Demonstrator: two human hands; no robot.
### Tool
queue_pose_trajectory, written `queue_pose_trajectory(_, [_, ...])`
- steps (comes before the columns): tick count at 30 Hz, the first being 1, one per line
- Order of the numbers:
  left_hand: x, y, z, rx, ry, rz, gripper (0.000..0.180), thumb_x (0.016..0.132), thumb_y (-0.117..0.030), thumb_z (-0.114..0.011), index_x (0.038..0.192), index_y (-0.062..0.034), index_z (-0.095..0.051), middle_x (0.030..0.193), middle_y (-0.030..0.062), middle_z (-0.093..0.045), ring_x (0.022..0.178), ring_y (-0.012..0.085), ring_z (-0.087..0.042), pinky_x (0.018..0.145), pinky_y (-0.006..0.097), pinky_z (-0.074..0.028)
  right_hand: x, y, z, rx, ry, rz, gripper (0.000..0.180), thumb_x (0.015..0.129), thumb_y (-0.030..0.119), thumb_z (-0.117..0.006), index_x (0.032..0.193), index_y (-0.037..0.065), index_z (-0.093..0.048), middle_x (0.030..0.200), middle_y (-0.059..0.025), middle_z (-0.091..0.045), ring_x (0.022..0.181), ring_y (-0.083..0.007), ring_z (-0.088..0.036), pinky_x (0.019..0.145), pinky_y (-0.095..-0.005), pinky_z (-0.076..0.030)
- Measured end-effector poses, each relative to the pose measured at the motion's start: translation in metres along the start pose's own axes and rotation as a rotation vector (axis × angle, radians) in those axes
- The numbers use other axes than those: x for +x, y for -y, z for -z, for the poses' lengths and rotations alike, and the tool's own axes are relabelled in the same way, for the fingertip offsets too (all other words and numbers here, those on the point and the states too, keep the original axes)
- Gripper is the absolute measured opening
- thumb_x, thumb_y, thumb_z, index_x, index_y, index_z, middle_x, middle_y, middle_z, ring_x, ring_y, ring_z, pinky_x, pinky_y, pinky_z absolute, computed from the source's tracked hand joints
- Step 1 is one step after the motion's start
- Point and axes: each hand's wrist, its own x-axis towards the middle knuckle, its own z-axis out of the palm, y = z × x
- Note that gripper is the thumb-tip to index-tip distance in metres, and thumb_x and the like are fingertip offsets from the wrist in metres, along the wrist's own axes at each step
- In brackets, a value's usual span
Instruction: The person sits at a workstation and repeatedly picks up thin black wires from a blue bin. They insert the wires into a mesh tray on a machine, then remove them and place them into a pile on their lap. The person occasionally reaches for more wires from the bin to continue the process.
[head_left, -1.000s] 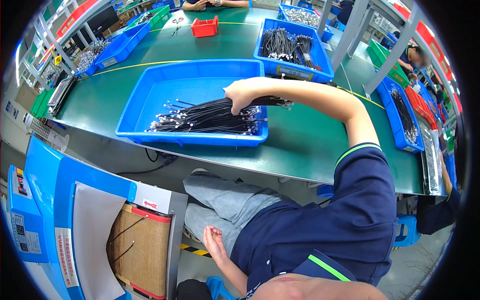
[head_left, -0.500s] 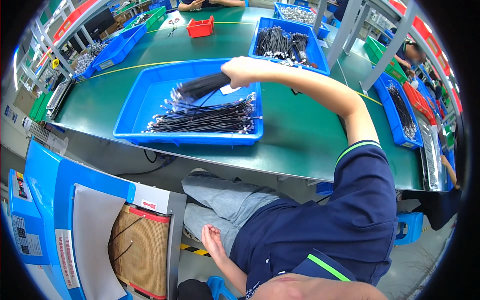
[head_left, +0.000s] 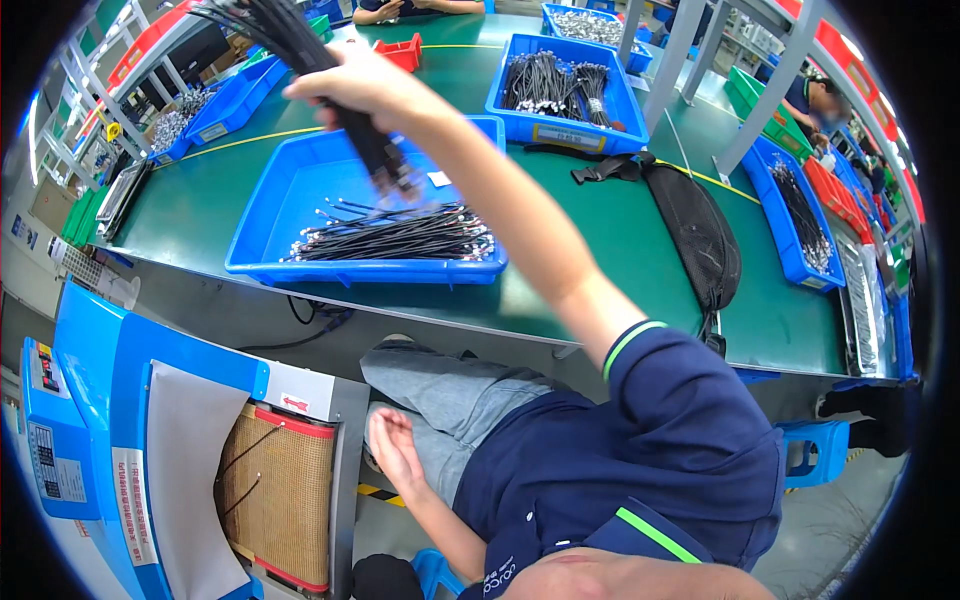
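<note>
My right hand (head_left: 365,85) is raised above the blue bin (head_left: 275,215) on the green table. It is closed around a thick bundle of black cables (head_left: 285,38), whose upper end reaches over the table's far left side. The bundle's lower end hangs blurred over the bin. A pile of black cables with light connector ends (head_left: 390,236) lies in the bin's near part. Low beside my thigh, my left hand (head_left: 396,448) is palm up, its fingers loosely curled and apart, with nothing in it. The mesh conveyor belt (head_left: 290,500) of a blue machine is nearest to it.
Two short cables (head_left: 240,480) lie on the belt. A second blue bin (head_left: 570,133) with bundled cables stands farther back, beside grey rack posts (head_left: 755,110). A black waist bag (head_left: 700,235) lies on the table's right. Behind is a red bin (head_left: 405,52). Another person's arms (head_left: 420,10) rest at the far edge.
My right hand has lifted and swung the cable bundle up and left, tipping it steeply. My left hand has shifted slightly left. The black bag, formerly behind my arm, now shows.
</note>
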Motion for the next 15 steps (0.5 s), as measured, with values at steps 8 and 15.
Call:
queue_pose_trajectory(8, [0.033,-0.02,-0.063,-0.491,-0.005,-0.039,0.041,0.096,-0.033,-0.047,0.126,-0.0061,-0.05,0.126,0.0077,-0.055,0.11,0.0216,-0.053,0.095,0.037,-0.044,-0.102,-0.016,-0.128,0.46,0.266,-0.084,0.027,0.074,0.012,-0.068,0.091,0.001,-0.051,0.062,-0.0042,-0.054,0.046,-0.0118,-0.053,0.043,-0.0278,-0.042])
queue_pose_trajectory(15, [0.006,0.02,-0.022,-0.873,0.139,0.134,0.035,0.091,-0.027,-0.046,0.109,-0.0004,-0.06,0.109,0.0147,-0.063,0.098,0.0275,-0.061,0.087,0.045,-0.049,-0.179,-0.087,-0.172,0.424,0.495,-0.189,0.028,0.076,0.009,-0.061,0.1,0.001,-0.049,0.07,-0.0053,-0.054,0.052,-0.0102,-0.053,0.045,-0.0261,-0.043])
